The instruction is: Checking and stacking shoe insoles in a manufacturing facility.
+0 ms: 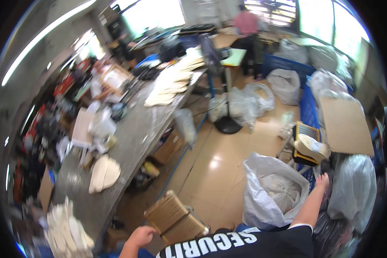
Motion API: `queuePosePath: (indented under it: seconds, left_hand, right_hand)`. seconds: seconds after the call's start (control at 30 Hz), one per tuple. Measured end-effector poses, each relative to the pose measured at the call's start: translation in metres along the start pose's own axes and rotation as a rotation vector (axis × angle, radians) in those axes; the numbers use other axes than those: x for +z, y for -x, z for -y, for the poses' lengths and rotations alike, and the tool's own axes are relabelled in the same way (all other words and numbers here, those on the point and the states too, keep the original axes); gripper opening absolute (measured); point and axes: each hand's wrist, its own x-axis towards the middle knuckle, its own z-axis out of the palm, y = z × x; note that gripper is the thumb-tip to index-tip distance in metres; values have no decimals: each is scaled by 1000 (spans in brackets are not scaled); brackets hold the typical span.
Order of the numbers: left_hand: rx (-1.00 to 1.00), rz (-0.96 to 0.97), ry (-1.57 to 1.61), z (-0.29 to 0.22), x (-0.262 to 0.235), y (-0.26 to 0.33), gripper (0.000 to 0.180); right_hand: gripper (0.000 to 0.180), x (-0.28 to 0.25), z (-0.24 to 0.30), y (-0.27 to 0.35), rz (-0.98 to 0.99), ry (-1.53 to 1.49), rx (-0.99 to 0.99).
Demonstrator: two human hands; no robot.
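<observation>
My left hand (142, 235) is low in the head view, beside a brown slatted seat (175, 218). Its fingers look bent, but blur hides whether they hold anything. Stretched out to the right, my right hand (322, 180) has its fingers partly apart, with no held thing visible. Just beyond it, a stack of cream flat pieces (310, 146) rests on a yellow-and-black slatted seat (307, 130). A large open white sack (256, 185) stands left of my right forearm, with pale contents inside.
A long grey table (135, 129) runs along the left, bearing cream glove-shaped pieces (104, 174) and other piles. A pedestal fan (228, 124) stands on the tiled floor. Blue crates (307, 103), cardboard (346, 124) and plastic bags (352, 189) line the right. Another person (246, 32) stands far back.
</observation>
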Motion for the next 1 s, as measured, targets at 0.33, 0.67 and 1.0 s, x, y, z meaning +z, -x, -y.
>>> queuePosePath:
  seconds: [0.33, 0.67, 1.0]
  left_hand:
    - [-210, -159, 345, 100, 119, 151, 26]
    - [-999, -433, 368, 91, 203, 424, 15]
    - [-1278, -1276, 91, 65, 179, 477, 9]
  right_hand:
    - [20, -80, -163, 69, 571, 1030, 240]
    - [41, -156, -414, 567, 2312, 1766, -690]
    - [40, -121, -484, 584, 2117, 2346, -414]
